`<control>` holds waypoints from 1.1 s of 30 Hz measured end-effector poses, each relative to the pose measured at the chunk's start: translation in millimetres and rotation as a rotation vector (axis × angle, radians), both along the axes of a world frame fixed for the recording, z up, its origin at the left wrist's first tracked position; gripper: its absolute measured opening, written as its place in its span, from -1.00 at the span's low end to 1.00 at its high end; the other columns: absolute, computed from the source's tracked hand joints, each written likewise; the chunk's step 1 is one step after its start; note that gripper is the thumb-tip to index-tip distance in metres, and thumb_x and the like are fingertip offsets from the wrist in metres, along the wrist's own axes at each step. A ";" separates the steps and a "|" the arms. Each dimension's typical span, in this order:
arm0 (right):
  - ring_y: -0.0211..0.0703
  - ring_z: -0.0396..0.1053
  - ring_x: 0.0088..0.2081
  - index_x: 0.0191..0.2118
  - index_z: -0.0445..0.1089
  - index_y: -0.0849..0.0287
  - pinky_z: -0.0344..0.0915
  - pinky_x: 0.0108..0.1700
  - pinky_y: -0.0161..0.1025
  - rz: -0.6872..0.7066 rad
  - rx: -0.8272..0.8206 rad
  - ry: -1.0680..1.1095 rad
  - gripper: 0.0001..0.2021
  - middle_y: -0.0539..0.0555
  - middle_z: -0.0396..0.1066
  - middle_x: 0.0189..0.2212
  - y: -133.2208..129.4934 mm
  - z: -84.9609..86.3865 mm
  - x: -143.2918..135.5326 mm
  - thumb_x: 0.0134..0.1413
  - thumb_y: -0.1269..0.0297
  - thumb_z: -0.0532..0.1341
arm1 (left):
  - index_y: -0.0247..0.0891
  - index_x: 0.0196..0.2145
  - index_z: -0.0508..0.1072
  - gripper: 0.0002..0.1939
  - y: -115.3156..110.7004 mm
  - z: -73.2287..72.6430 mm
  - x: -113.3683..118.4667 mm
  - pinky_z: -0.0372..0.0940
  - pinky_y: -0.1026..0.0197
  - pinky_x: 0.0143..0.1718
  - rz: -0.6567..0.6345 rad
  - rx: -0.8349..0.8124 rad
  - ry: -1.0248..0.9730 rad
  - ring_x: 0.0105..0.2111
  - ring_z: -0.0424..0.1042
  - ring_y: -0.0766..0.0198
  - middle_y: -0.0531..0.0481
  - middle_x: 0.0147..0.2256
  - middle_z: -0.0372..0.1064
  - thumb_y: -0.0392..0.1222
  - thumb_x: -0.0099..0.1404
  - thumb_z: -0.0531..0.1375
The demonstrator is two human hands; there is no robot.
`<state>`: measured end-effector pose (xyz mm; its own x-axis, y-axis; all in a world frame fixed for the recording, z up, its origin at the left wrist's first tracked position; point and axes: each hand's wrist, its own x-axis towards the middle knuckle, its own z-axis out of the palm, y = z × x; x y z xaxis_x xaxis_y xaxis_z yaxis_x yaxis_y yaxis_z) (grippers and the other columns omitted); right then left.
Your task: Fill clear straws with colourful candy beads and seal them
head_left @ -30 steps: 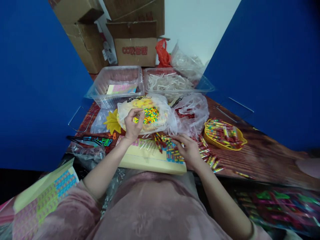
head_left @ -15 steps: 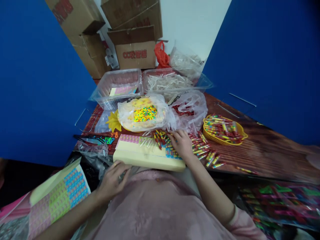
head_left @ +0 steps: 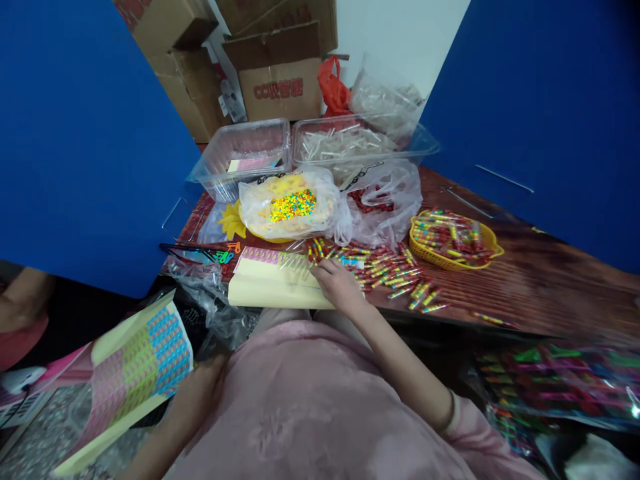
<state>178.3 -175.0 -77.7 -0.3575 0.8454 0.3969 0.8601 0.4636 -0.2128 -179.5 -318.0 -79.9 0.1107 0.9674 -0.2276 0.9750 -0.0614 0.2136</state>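
Note:
My right hand (head_left: 341, 285) rests on a pale yellow label sheet (head_left: 273, 290) near the table's front edge. Its fingers lie on the paper, pointing left towards several thin clear tubes (head_left: 296, 261), with nothing visible in them. Beside and beyond it spreads a heap of small filled tubes (head_left: 385, 267) with red, yellow and blue colouring. My left hand (head_left: 207, 381) hangs low at my lap, near a second label sheet (head_left: 143, 357) in pink, green and blue. Its fingers are smeared and partly hidden, so I cannot see what they hold.
A plastic bag (head_left: 293, 205) holds small coloured candies. A yellow basket (head_left: 453, 250) of filled tubes stands at the right. Behind are an open clear tray (head_left: 243, 143) and another tray (head_left: 345, 143) of empty tubes. Blue panels (head_left: 540, 113) flank the table. Another person's arm (head_left: 27, 300) shows at left.
My left hand has left the yellow sheet's front edge and dropped down and left to my lap. The right hand has slid left across the sheet. The view has tilted slightly down.

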 end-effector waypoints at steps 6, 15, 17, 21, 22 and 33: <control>0.07 0.27 0.00 0.09 0.43 0.17 0.32 -0.11 -0.14 0.029 -0.164 -0.215 -0.61 0.27 0.37 -0.04 5.8 7.8 -10.0 0.28 0.55 0.01 | -0.23 -0.17 0.50 -0.75 66.1 40.5 101.0 0.32 0.08 -0.08 -0.180 0.377 -0.164 -0.15 0.47 0.06 -0.13 -0.21 0.53 -0.22 0.43 0.02; 0.13 0.26 0.00 0.05 0.43 0.28 0.36 -0.20 -0.13 0.082 -0.117 -0.256 -0.68 0.36 0.32 0.00 13.6 13.8 -26.8 0.29 0.50 0.03 | -0.31 -0.11 0.50 -0.79 119.8 18.6 149.5 0.29 -0.02 -0.02 -0.238 0.381 -0.023 -0.10 0.34 -0.01 -0.22 -0.15 0.38 -0.20 0.41 0.12; 0.12 0.27 -0.01 0.02 0.44 0.27 0.36 -0.18 -0.13 0.088 -0.098 -0.256 -0.70 0.34 0.33 -0.03 16.1 14.1 -28.0 0.28 0.50 0.05 | -0.31 -0.13 0.51 -0.80 121.5 17.9 143.3 0.29 0.00 -0.02 -0.257 0.378 -0.071 -0.11 0.34 0.02 -0.19 -0.16 0.38 -0.17 0.40 0.15; 0.08 0.26 -0.02 -0.01 0.45 0.23 0.34 -0.17 -0.16 0.095 -0.090 -0.246 -0.74 0.30 0.33 -0.02 19.2 12.6 -25.7 0.29 0.48 0.08 | -0.27 -0.18 0.51 -0.83 129.7 19.1 139.1 0.29 0.02 -0.04 -0.239 0.354 -0.145 -0.13 0.35 0.05 -0.15 -0.18 0.40 -0.14 0.36 0.21; 0.07 0.26 -0.02 0.00 0.45 0.21 0.34 -0.19 -0.17 0.094 -0.092 -0.245 -0.74 0.29 0.33 -0.02 19.3 12.1 -24.8 0.29 0.47 0.09 | -0.26 -0.20 0.51 -0.85 132.5 19.1 140.0 0.30 0.02 -0.05 -0.230 0.343 -0.149 -0.13 0.36 0.05 -0.15 -0.18 0.41 -0.16 0.35 0.21; 0.04 0.25 -0.08 -0.04 0.45 0.16 0.35 -0.20 -0.17 0.114 -0.086 -0.236 -0.76 0.25 0.34 -0.07 25.5 -1.1 -18.4 0.26 0.49 0.13 | -0.26 -0.28 0.46 -0.94 150.1 15.4 133.5 0.29 0.14 -0.19 -0.071 0.252 -0.409 -0.26 0.41 0.15 -0.07 -0.33 0.43 -0.31 0.26 0.19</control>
<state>159.8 -149.5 -78.8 -0.5265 0.8213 0.2198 0.8337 0.5494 -0.0561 -45.9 -167.9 -64.5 0.2096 0.9737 0.0889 0.8057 -0.2235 0.5485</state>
